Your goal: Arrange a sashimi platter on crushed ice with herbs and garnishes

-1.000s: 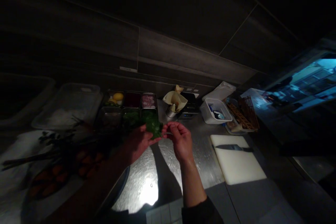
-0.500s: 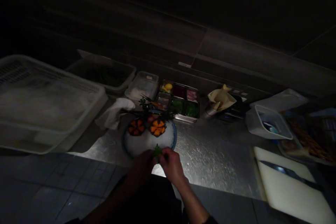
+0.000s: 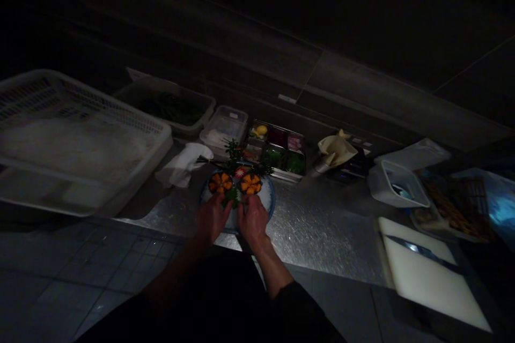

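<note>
From across the counter, the plate looks well dressed already: a round blue-rimmed plate sits on the stainless steel counter, heaped with crushed ice, with two orange rosettes side by side on top. A small red garnish lies between them, and dark green sprigs rise behind. What remains is around a green leaf, which sits on the ice just in front of the rosettes, between the person's left hand and right hand. Both hands hover close together over the near edge of the plate, fingers curled down toward the leaf, but the dim light hides whether either pinches it. The near part of the ice shows no garnish I can make out.

Just behind the plate stands a steel compartment tray holding greens, pink slices and a lemon. A crumpled white towel lies to the left; a white cutting board with a chef's knife lies well off to the right. Nothing sits between the hands and the plate.
</note>
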The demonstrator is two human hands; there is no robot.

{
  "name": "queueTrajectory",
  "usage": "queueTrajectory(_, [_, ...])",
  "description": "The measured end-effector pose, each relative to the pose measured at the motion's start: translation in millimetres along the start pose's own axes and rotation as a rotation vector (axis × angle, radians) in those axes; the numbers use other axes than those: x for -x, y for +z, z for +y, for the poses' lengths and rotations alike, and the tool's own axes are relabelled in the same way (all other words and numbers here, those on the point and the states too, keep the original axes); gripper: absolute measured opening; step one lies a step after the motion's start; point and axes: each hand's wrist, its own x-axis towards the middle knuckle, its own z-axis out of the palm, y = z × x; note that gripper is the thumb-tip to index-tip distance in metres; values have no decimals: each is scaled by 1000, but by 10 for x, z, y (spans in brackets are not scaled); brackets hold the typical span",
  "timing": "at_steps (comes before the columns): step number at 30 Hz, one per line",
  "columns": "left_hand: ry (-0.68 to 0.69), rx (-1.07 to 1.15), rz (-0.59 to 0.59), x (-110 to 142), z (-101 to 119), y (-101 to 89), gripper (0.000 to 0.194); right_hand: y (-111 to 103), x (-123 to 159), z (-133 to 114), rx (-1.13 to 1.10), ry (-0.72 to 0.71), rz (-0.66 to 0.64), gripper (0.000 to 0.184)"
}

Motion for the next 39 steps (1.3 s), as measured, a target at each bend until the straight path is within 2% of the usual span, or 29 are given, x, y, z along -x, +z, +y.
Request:
queueTrajectory(2, [1,9,4,13,0,12,27,29,98,-41,-24,-51,55,20])
queueTrajectory(5, [14,29,29,36,-32,12,30,105,152,-101,20,-92,-33,21])
queueTrajectory(7, [14,29,39,43,-59,14,33,157,111,-116,69,-40,-88,21])
queueTrajectory(10, [8,16,37,31,-81,32,34,193,7,-105,116,44,-106,20])
queueTrajectory(19, [12,-17,43,-3,-114,124,32,162,-127,-131,191,82,-169,21])
queueTrajectory(24, [-13,-10,25,25,-89,77,35,134,-13,-89,107,36,-142,23])
queueTrajectory(28, [-64,9,5,77,-115,-44,41,-15,185,89,-26,30,-86,26])
queueTrajectory(31, [-84,54,-5,141,-256,-209,46,-192,295,356,-75,91,-10,26])
queueTrajectory(34, [-146,113,-20,248,-511,-390,51,-304,323,622,-81,153,37,29])
queueTrajectory(36, [-179,152,-22,366,-723,-456,53,-293,288,716,-96,123,45,26])
queueTrajectory(39, [-208,178,-44,652,-1047,-416,54,-215,178,709,-142,43,7,24])
